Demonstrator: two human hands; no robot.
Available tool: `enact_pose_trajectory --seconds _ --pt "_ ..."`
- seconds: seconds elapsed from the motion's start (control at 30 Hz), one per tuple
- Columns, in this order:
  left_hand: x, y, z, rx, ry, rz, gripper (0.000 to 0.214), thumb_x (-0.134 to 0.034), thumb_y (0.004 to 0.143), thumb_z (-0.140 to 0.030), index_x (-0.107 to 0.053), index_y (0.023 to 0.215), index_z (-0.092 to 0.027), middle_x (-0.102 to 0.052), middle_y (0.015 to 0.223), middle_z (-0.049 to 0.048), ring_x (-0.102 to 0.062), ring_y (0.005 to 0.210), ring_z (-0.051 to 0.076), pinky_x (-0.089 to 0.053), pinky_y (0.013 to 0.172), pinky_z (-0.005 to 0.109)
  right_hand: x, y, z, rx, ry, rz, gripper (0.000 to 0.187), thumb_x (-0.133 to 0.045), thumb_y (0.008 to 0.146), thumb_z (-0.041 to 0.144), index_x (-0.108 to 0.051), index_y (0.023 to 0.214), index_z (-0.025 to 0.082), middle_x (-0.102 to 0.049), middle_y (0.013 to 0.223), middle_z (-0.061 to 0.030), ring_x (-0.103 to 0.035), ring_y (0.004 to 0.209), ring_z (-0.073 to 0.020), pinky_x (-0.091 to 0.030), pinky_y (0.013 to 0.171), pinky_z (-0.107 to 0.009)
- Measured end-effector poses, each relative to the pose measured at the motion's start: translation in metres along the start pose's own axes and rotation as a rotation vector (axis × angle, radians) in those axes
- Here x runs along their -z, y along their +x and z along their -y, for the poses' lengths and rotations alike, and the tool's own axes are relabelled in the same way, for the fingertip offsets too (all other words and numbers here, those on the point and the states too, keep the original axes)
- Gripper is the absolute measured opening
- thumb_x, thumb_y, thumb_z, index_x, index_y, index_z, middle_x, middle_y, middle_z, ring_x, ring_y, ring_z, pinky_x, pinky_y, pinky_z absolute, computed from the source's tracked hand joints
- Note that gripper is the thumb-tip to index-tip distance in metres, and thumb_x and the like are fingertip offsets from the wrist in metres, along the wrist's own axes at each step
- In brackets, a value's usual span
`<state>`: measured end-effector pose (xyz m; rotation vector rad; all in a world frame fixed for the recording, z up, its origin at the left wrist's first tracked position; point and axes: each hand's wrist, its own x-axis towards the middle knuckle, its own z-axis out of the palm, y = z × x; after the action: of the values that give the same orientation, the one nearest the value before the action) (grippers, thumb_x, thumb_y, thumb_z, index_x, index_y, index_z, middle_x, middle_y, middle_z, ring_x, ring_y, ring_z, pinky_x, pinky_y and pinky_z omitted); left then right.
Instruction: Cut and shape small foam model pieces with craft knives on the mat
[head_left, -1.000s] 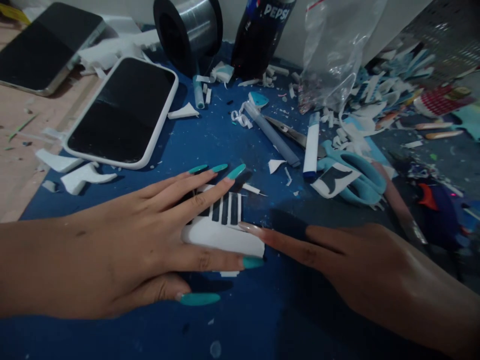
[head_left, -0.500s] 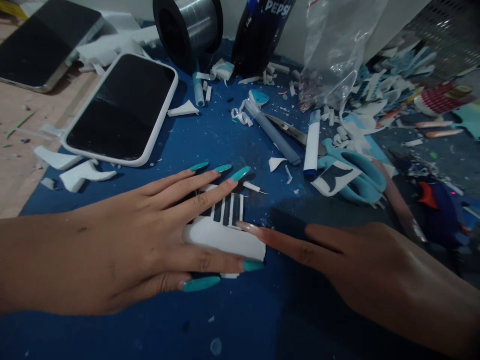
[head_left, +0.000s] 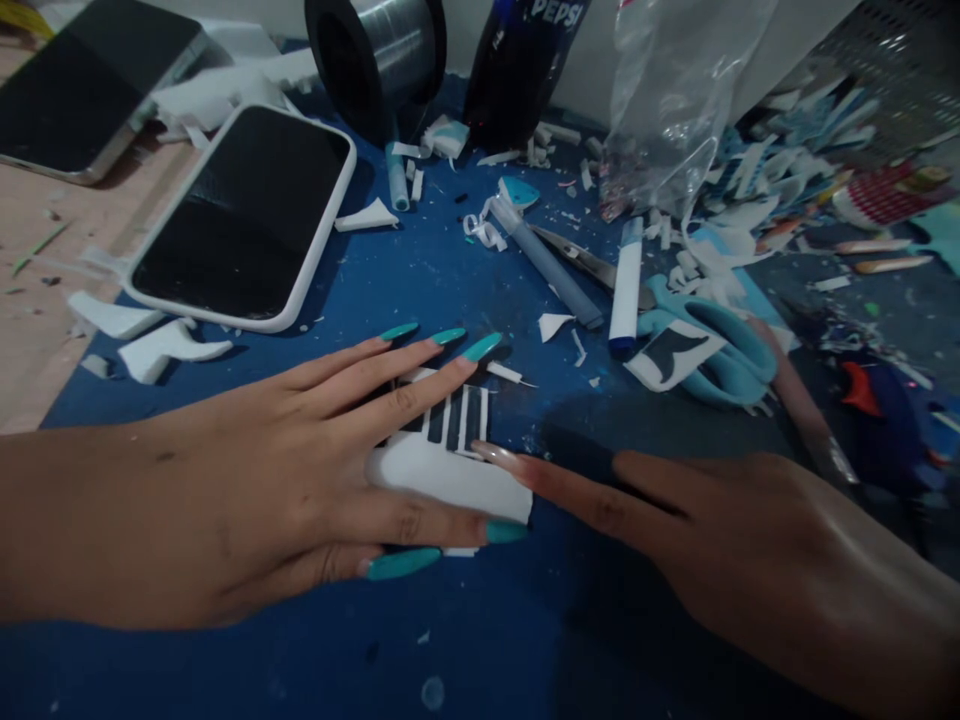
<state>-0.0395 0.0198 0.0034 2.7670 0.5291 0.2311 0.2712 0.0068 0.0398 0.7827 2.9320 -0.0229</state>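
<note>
My left hand [head_left: 292,490], with long teal nails, lies flat with fingers spread over a white piece [head_left: 450,480] on the blue surface [head_left: 487,620]. Part of that piece is hidden beneath it. Above the white piece, black-and-white striped strips [head_left: 466,420] show past my left index finger. From the right, my right hand [head_left: 750,550] stretches its index finger out, the clear nail touching the lower right end of the strips. Its other fingers are folded back or hidden, and nothing is seen held in it.
Beyond my hands are a white-cased phone [head_left: 247,215], a second phone [head_left: 94,85], a spool [head_left: 375,65] and a Pepsi bottle [head_left: 521,75]. Blue-handled scissors [head_left: 739,365], a marker [head_left: 625,290], a grey tube [head_left: 551,265], a plastic bag [head_left: 675,100] and white scraps [head_left: 169,350] lie around.
Almost nothing differs. Both hands keep their places, with the right index fingertip still on the strips; the view shifts very slightly.
</note>
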Motion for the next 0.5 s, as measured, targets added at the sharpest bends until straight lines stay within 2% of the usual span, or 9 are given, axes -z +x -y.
enact_pose_trajectory --seconds 0.17,0.33,0.5 --pt "-0.0012 0.0005 0.0005 0.008 -0.019 -0.006 0.058 -0.044 0.097 -0.037 -0.021 0.149 -0.047 0.001 0.164 -0.0046 -0.007 0.149 0.033 -0.019 0.12 0.054 -0.0002 0.0031 -0.0016 0.008 0.002 -0.003 0.077 -0.026 0.079 -0.003 -0.022 0.151 0.026 -0.045 0.061 0.0086 -0.048 0.035 -0.0112 -0.031 0.035 -0.027" --pt "-0.001 0.0003 -0.0007 0.014 -0.004 -0.004 0.06 -0.046 0.097 -0.035 -0.02 0.149 -0.048 0.0 0.164 -0.004 -0.011 0.148 0.036 -0.025 0.118 0.058 -0.0015 0.0032 -0.0033 0.018 0.035 0.001 0.076 -0.027 0.078 -0.003 -0.027 0.148 0.027 -0.046 0.061 0.0083 -0.049 0.037 -0.0105 -0.03 0.035 -0.027" --pt "-0.0003 -0.0001 -0.0017 0.004 0.005 -0.012 0.056 -0.044 0.098 -0.041 -0.022 0.149 -0.047 -0.002 0.164 -0.0031 -0.012 0.148 0.037 -0.026 0.118 0.058 -0.0014 0.0034 -0.0037 0.026 0.029 -0.004 0.07 -0.027 0.081 -0.002 -0.032 0.146 0.025 -0.046 0.061 0.0081 -0.049 0.038 -0.0104 -0.03 0.035 -0.026"
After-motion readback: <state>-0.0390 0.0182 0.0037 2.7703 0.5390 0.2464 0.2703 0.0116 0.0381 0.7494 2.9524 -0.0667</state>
